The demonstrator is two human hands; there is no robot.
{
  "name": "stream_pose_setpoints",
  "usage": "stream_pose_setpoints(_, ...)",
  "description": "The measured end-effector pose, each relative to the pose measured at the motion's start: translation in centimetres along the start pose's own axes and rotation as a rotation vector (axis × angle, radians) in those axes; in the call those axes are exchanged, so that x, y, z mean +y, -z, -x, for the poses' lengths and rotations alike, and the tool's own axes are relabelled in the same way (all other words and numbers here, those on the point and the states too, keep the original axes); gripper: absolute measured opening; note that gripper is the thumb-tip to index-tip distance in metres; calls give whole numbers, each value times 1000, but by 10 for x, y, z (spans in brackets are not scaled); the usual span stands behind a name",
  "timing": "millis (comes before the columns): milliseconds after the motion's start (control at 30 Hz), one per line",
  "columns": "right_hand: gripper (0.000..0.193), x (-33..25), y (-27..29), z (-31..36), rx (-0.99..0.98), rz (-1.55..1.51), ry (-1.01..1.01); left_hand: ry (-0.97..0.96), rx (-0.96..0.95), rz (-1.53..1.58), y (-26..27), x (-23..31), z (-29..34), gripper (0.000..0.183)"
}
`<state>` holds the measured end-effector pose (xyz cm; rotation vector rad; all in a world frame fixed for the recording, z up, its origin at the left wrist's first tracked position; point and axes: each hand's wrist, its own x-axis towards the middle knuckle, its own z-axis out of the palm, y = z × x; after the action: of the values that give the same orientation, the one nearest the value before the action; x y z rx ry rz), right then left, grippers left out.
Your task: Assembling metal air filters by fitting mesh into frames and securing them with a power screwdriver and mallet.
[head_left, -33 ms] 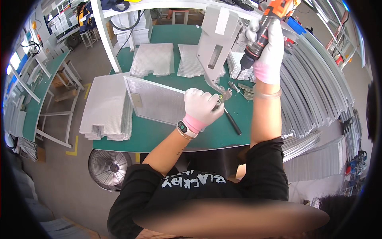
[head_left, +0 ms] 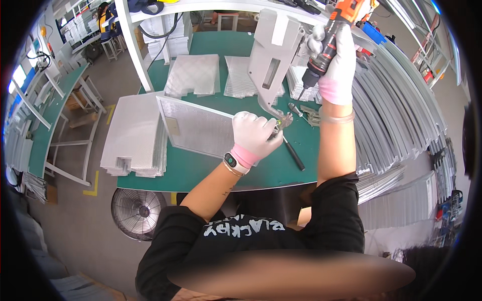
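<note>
- Hardly anything has changed since the previous picture: the right hand (head_left: 339, 62) and its drill (head_left: 329, 47) sit a touch further left, still right of the grey machine (head_left: 270, 50). The left hand (head_left: 257, 134) looks unmoved.
- In my judgement the shift is too slight to advance the work; the drill bit (head_left: 302, 94) appears clear of the framed mesh panel (head_left: 201, 126).
- The panel is over the green tabletop (head_left: 193, 168), left of the machine's lower tip and nearer the person.
- The left hand seems closed on the panel's right end, just beside that tip; its fingertips are partly hidden, so I cannot tell whether it grips anything else.
- The right hand is wrapped around the orange-and-black drill, which points downward.
- A black-handled tool (head_left: 294, 154) lies on the near side of the machine; a stack of mesh sheets (head_left: 134, 125) stands well to its left.
- Writing: large white lettering crosses the black shirt (head_left: 246, 226), on the machine's near side, upside down here. The machine's pale strip (head_left: 280, 27) shows no legible text; the watch (head_left: 230, 160) is too small to read.
</note>
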<state>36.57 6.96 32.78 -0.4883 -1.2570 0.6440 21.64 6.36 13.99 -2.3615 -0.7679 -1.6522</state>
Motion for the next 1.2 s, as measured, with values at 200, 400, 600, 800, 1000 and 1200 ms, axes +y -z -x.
stream_pose_setpoints(200,34,6,-6,3,-96,-117,-4,-17,78,27,-5,-4,0,20)
stream_pose_setpoints(400,35,10,-6,7,-138,-93,-2,14,-23,49,3,1,-7,17)
stream_pose_setpoints(600,61,31,-29,34,-225,-101,-116,17,-23,-44,6,2,0,9)
stream_pose_setpoints(800,64,37,-23,26,-378,-295,-189,57,-38,49,3,2,5,11)
stream_pose_setpoints(1000,67,51,-29,22,-498,-475,-302,45,41,140,0,4,13,12)
stream_pose_setpoints(1200,69,41,-72,35,-123,-556,-384,-2,-28,214,12,1,17,16)
